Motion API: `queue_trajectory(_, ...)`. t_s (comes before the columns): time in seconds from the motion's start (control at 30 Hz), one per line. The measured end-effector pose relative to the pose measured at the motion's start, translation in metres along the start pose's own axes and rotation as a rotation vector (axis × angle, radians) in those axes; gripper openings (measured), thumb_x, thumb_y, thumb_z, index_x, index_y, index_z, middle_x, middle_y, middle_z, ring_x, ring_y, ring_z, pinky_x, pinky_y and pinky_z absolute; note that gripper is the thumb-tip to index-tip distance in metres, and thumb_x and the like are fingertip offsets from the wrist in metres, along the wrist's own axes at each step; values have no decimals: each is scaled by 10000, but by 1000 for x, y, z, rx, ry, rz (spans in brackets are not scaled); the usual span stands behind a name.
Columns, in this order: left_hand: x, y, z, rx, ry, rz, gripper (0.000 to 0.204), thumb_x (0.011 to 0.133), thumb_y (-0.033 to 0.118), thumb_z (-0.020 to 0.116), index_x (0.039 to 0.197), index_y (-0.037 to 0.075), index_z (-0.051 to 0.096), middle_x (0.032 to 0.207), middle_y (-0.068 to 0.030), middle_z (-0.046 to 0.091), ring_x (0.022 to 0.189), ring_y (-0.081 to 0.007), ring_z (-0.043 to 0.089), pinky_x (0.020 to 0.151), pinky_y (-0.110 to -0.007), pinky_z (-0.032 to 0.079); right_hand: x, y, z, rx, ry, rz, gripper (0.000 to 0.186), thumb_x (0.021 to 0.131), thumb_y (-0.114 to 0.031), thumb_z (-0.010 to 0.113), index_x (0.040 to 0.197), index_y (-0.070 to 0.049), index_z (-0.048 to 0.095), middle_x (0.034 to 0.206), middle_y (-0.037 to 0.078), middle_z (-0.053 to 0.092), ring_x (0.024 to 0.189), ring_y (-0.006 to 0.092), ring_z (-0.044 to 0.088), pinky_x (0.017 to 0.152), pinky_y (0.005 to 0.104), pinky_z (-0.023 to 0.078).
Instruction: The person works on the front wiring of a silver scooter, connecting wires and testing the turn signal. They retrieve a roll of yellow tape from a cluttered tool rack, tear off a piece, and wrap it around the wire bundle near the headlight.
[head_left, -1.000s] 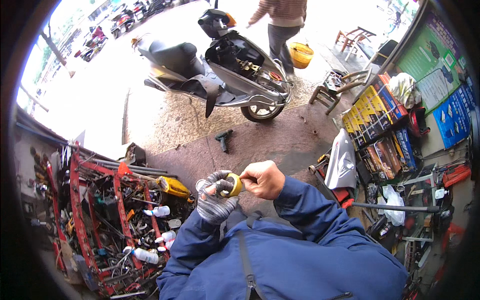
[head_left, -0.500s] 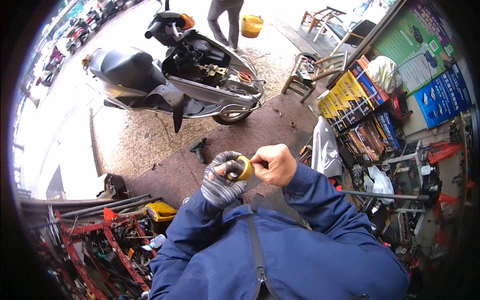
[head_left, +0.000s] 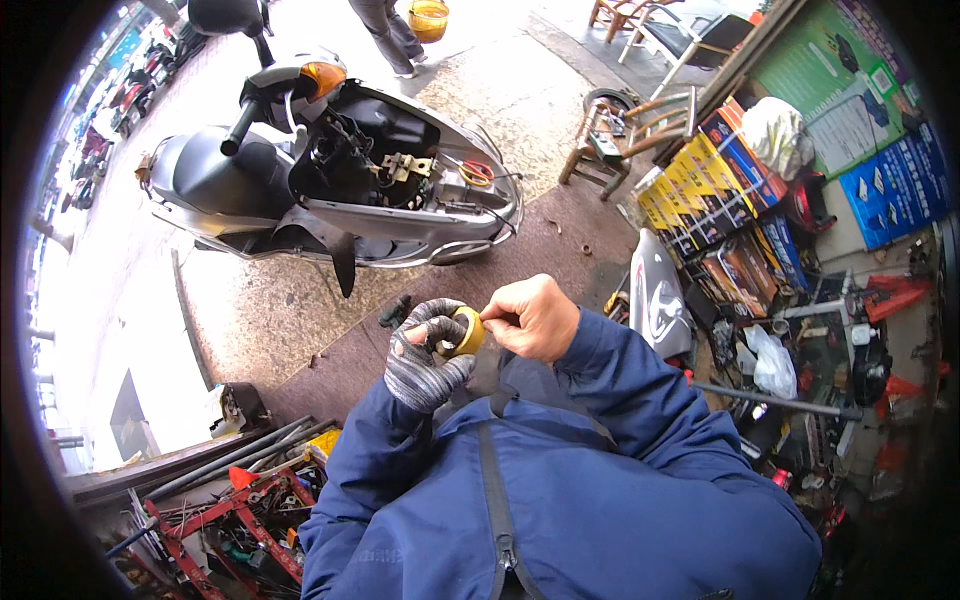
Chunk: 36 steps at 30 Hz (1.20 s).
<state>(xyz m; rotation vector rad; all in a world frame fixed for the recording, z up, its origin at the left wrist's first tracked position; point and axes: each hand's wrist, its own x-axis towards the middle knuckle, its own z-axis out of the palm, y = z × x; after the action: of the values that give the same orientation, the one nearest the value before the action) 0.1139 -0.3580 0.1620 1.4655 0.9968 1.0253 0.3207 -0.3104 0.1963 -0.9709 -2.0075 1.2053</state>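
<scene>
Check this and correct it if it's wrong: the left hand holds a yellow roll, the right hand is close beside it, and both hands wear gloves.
Not both: the head view shows a striped glove on the left hand only; the right hand is bare. The left hand does hold the yellow roll, with the right hand close beside it.

Harsh daylight from the upper left, pavement (head_left: 130, 320) bleached white, bent edges within a dark rounded rim.
</scene>
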Motion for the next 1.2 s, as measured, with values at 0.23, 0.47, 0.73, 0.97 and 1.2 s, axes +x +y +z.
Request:
queue_trajectory(0.23,76,3,6,-7,107,-54,310,613,5,770,877,4,608,1162,-139,545,1077,-216,538,917,-341,434,66,48,-64,42,-129,-124,110,751,0,657,856,7,691,674,128,654,575,154,625,553,268,491)
queue_trajectory(0.47,129,5,23,218,227,-17,294,578,38,744,855,40,647,1016,-124,610,886,-234,613,733,-335,514,102,78,-107,88,-177,-160,81,755,-35,649,824,-3,675,692,150,649,593,221,638,570,292,498)
queue_trajectory(0.73,163,-1,32,227,288,-48,293,568,25,760,830,30,630,1030,-136,601,913,-247,614,751,-341,519,121,92,-128,144,-140,-77,74,752,-34,644,812,-3,673,675,160,636,569,226,622,552,299,490)
queue_trajectory(0.97,193,-11,25,35,192,-131,305,621,-10,744,903,1,630,1163,-126,541,1088,-219,535,914,-336,445,139,105,-144,16,-94,-130,90,752,-1,647,833,-2,685,693,148,648,586,194,626,557,286,489)
queue_trajectory(1.2,237,-34,-7,-151,117,-102,277,619,7,737,874,-9,629,1138,-123,556,1069,-213,536,907,-327,435,168,108,-151,43,9,-46,106,760,0,657,861,2,689,689,132,648,581,168,618,550,270,482)
